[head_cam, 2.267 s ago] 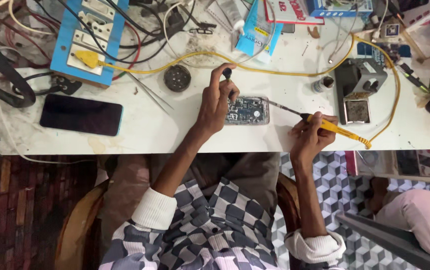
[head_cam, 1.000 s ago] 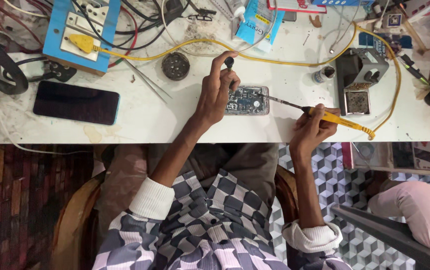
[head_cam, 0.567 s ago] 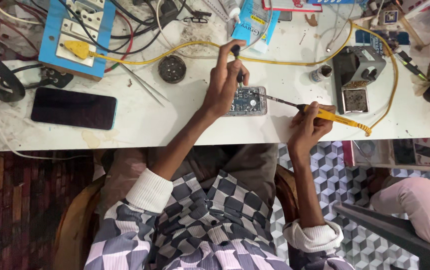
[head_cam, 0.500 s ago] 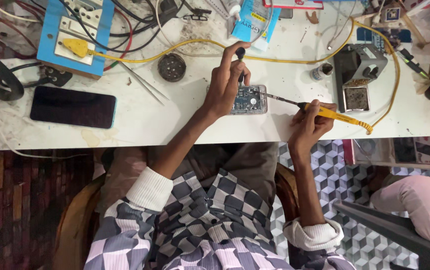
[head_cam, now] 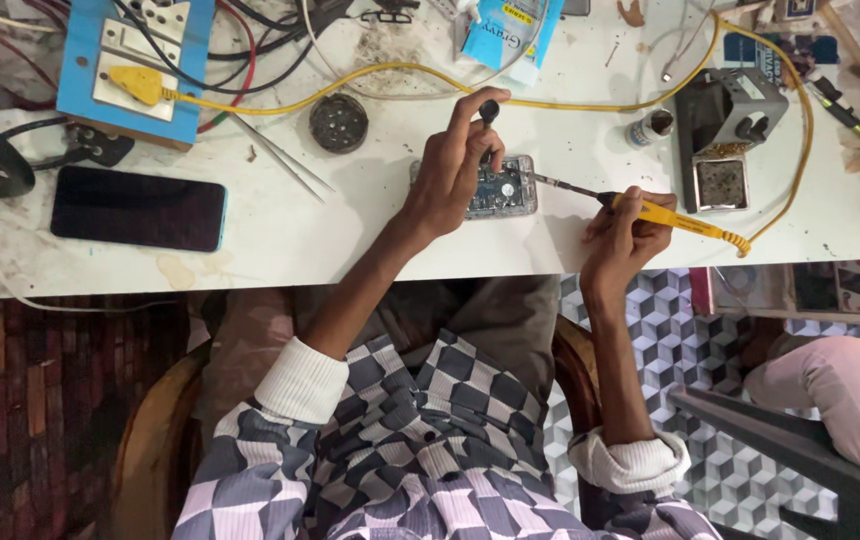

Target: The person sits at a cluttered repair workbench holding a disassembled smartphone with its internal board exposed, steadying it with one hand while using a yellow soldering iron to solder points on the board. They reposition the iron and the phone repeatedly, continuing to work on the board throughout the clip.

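Observation:
A small opened device with a bare circuit board [head_cam: 506, 190] lies on the white bench [head_cam: 350, 240] near its front edge. My left hand [head_cam: 450, 170] rests over the board's left side, its fingers pinched on a thin black-tipped tool [head_cam: 489, 112] held upright. My right hand [head_cam: 622, 232] grips a yellow-handled soldering iron [head_cam: 675, 219]; its metal tip points left and touches the board's right edge.
A dark phone [head_cam: 137, 208] lies face up at left. Tweezers [head_cam: 280, 155], a round black tin [head_cam: 338, 122], a blue socket board [head_cam: 135, 65] with a yellow plug and cable, a soldering stand [head_cam: 728, 130] and a small jar [head_cam: 653, 125] crowd the bench. Another person's knee [head_cam: 850, 395] shows at lower right.
The view has shifted slightly. My left fingers have lifted the black-tipped tool a little higher above the board. The soldering iron stays at the board's right edge.

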Motion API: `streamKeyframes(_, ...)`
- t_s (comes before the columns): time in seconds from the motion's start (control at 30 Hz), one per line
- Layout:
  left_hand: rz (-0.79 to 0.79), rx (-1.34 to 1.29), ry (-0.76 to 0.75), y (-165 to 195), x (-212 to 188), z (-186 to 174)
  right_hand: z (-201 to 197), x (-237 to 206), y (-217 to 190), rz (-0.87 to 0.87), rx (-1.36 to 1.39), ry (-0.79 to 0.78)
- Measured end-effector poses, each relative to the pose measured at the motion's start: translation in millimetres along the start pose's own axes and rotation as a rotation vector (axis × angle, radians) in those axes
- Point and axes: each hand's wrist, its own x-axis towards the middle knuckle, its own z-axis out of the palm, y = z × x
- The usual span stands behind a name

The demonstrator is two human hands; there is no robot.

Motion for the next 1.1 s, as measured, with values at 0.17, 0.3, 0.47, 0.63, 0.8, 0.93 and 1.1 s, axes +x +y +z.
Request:
streamKeyframes(0.17, -0.040, -0.004, -0.009, 2, 1, -2, 0, 3, 1, 0.021, 0.023, 0.007)
streamKeyframes(0.3, -0.028, -0.062, 0.021, 0, 2, -2, 0, 4, 2, 0.031, 0.083, -0.004)
streamKeyframes(0.47, -0.030, -0.083, 0.021, -4, 2, -1, -2, 4, 5, 0.056, 0.063, 0.011)
streamKeyframes(0.63, -0.048, -0.088, 0.034, -2, 3, -2, -7, 7, 7, 0.144, 0.130, 0.146)
streamKeyframes(0.8, -0.061, -0.072, 0.033, 3, 4, -4, -9, 10, 12, 0.083, 0.187, 0.128)
streamKeyframes(0.93, -0.073, -0.053, 0.050, 5, 3, -5, -10, 9, 15, 0.121, 0.170, 0.121)
streamKeyframes(1.1, -0.077, -0.060, 0.052, 6, 4, -5, -4, 8, 12, 0.136, 0.137, 0.174)
